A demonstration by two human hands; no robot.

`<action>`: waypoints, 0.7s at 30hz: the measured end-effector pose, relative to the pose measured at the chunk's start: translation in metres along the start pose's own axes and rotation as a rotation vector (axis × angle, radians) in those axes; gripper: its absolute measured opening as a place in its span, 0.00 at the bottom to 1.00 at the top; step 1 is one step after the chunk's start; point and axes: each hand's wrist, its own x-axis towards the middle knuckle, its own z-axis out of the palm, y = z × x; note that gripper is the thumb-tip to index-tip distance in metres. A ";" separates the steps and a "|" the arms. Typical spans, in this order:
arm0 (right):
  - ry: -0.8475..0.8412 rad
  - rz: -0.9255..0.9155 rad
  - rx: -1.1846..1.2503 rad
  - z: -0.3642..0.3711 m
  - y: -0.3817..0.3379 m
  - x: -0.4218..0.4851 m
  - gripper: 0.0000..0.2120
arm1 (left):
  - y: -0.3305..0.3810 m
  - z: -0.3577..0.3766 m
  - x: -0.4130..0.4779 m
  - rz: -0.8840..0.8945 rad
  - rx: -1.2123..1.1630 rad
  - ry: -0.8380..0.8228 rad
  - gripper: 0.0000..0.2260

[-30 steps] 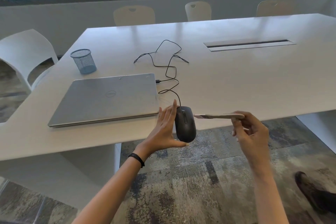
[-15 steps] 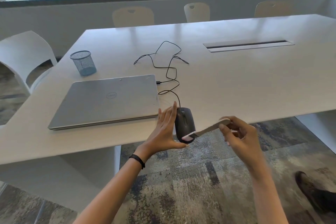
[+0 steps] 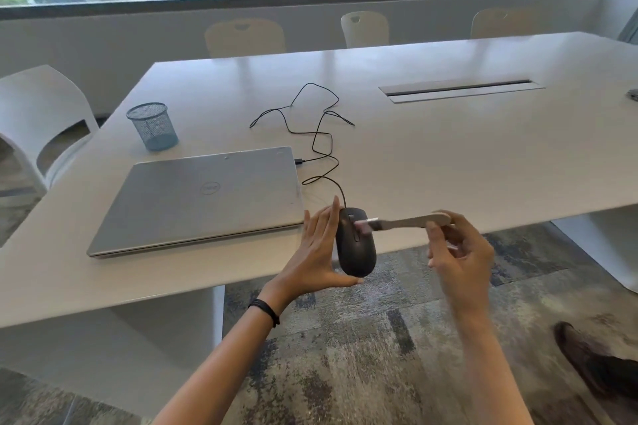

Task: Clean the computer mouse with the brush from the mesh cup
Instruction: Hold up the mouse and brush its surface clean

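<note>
– Head view: where is the mouse, measured from the closed silver laptop [image 3: 200, 197]?

– The black corded computer mouse [image 3: 357, 248] is just off the laptop's near right corner, lifted and standing on end past the edge of the white table [image 3: 448, 155]. The left hand [image 3: 317, 252] props it up: the fingers are straight and together behind it, and the thumb is stretched under its rear end.

– And the brush?

– The pale, flat-handled brush [image 3: 404, 222] is on the far side of the mouse from the laptop. Its bristle end touches the mouse's top near the wheel. The right hand [image 3: 462, 252] pinches the handle's end between thumb and curled fingers. That hand is blurred, so I cannot tell the finer finger positions.

– What about the cup?

– The blue wire-mesh cup [image 3: 152, 126] stands upright on the table beyond the laptop's far left corner, well apart from both hands. I can make out only its own mesh walls and base.

– Anything else by the laptop?

– A thin black cable [image 3: 324, 134] runs from a plug at the laptop's right edge, loops over the table beyond it, and comes back to the mouse.
</note>
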 end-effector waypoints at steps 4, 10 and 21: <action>0.023 -0.034 -0.054 -0.003 0.001 0.003 0.15 | -0.004 -0.001 0.000 0.015 0.002 0.004 0.59; -0.111 -0.046 -0.085 -0.015 -0.002 0.004 0.12 | -0.012 -0.008 0.002 0.016 -0.003 -0.006 0.60; -0.023 -0.075 -0.072 0.004 -0.006 -0.011 0.02 | -0.014 -0.010 -0.002 0.079 -0.009 -0.080 0.58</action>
